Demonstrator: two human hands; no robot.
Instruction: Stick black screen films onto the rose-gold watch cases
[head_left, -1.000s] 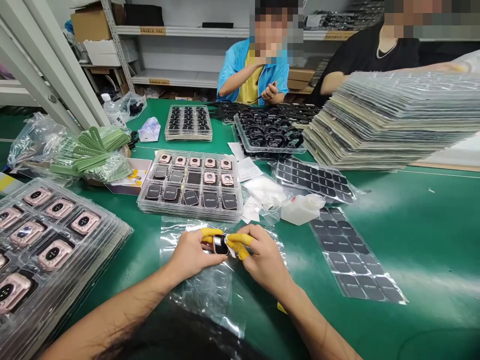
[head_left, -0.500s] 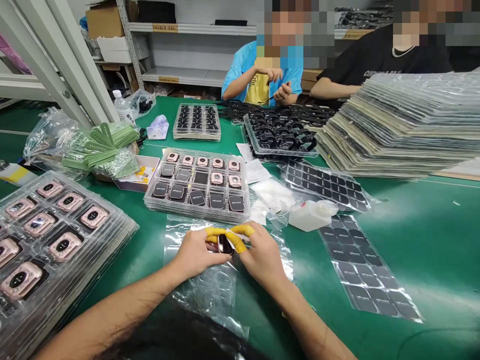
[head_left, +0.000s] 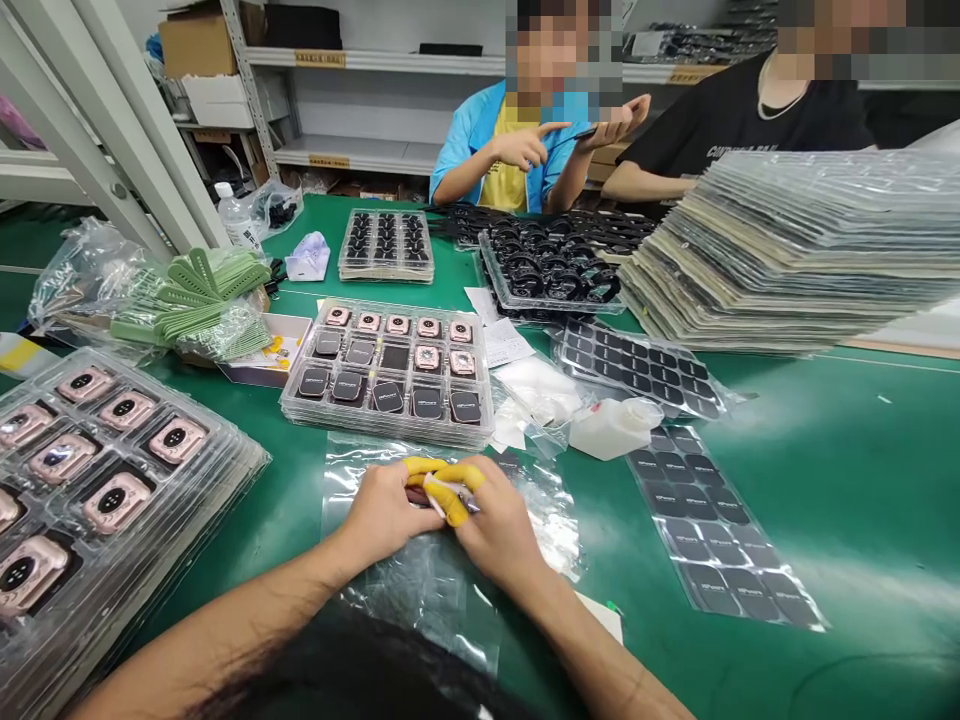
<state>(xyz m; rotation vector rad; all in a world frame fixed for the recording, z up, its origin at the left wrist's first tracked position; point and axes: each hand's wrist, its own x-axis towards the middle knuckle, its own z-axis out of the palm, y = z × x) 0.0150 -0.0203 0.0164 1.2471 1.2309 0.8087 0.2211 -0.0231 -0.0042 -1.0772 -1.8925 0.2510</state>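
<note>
Reaches up from the bottom edge, forearms converging, to lower center. Grips a mostly hidden smartwatch (head_left: 416, 494) in the curled left hand (head_left: 384, 510); pinches a white wipe (head_left: 433, 492) beside it in the bent right hand (head_left: 499, 520). At center, clear tray (head_left: 390, 430) of pink watches (head_left: 428, 357) and dark-covered watches (head_left: 428, 403). At lower left, stacked trays (head_left: 244, 460) of pink watch cases (head_left: 118, 502).

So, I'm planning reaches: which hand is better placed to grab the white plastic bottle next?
Right, most likely: the right hand is nearer the white plastic bottle, while the left hand would have to reach across the right one.
</note>
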